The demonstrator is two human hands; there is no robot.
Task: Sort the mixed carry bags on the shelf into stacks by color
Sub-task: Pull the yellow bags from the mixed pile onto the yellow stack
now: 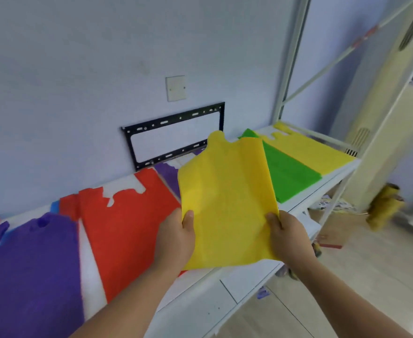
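I hold a flat yellow carry bag (227, 198) above the white shelf (305, 203), handles pointing away from me. My left hand (176, 237) grips its lower left edge and my right hand (288, 237) grips its lower right corner. On the shelf lie a purple bag (29, 269) at the left, a red bag (127, 228) beside it, another purple bag (168, 174) partly hidden behind the held one, a green bag (288, 174) and a yellow bag (307, 150) at the far right. A bit of blue bag (55, 206) shows behind the red one.
A black metal bracket (176, 135) and a white wall plate (175, 88) are on the wall behind the shelf. The shelf's white upright post (289, 62) stands at the right end. A cardboard box (334, 228) and a yellow roll (383, 206) sit on the floor.
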